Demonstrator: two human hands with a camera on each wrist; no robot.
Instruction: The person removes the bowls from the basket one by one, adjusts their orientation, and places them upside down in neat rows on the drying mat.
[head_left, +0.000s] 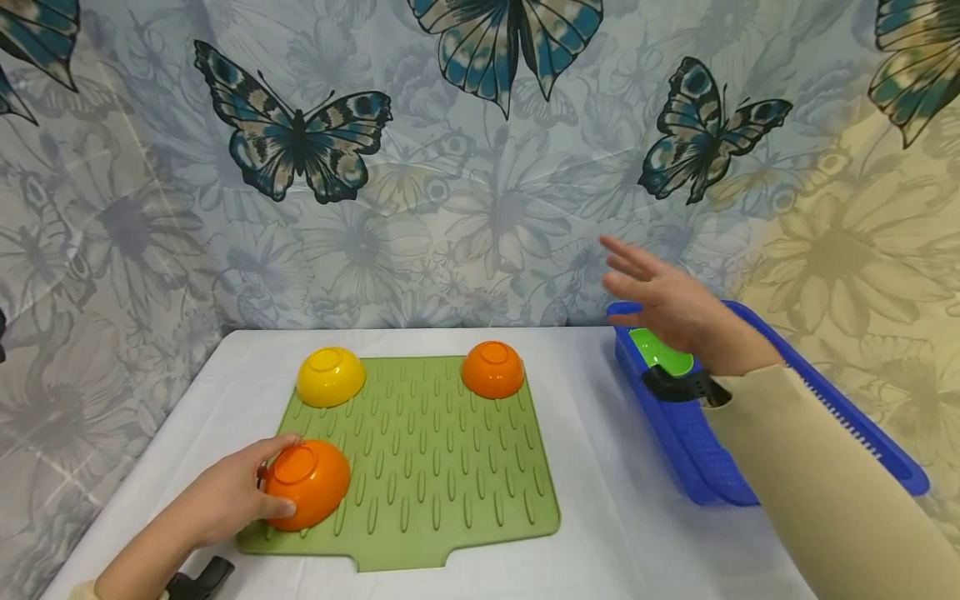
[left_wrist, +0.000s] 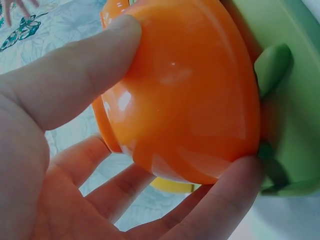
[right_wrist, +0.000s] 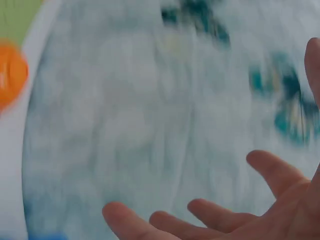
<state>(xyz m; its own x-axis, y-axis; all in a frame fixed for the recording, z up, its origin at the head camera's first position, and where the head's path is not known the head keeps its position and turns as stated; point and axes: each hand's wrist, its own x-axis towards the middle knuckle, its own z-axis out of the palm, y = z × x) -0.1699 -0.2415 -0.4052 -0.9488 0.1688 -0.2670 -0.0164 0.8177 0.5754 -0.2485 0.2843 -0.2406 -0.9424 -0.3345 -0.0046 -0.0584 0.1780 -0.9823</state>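
Observation:
An upside-down orange bowl (head_left: 318, 487) stands at the near left corner of the green drying mat (head_left: 420, 546). My left hand (head_left: 232, 492) grips its side, thumb in front and fingers around the back; in the left wrist view the thumb and fingers lie on the orange bowl (left_wrist: 185, 95) close against the mat. My right hand (head_left: 667, 304) is raised over the far end of the blue basket (head_left: 697, 467), fingers spread and holding nothing. Below that hand a green bowl (head_left: 660, 354) shows inside the basket, partly covered by the hand and wrist.
A yellow bowl (head_left: 331, 377) rests upside down at the mat's far left corner. A smaller orange bowl (head_left: 492, 370) sits inverted at its far right corner. Raised ridges cover the mat. Behind the white table (head_left: 577, 467) hangs a butterfly-print cloth (head_left: 495, 208).

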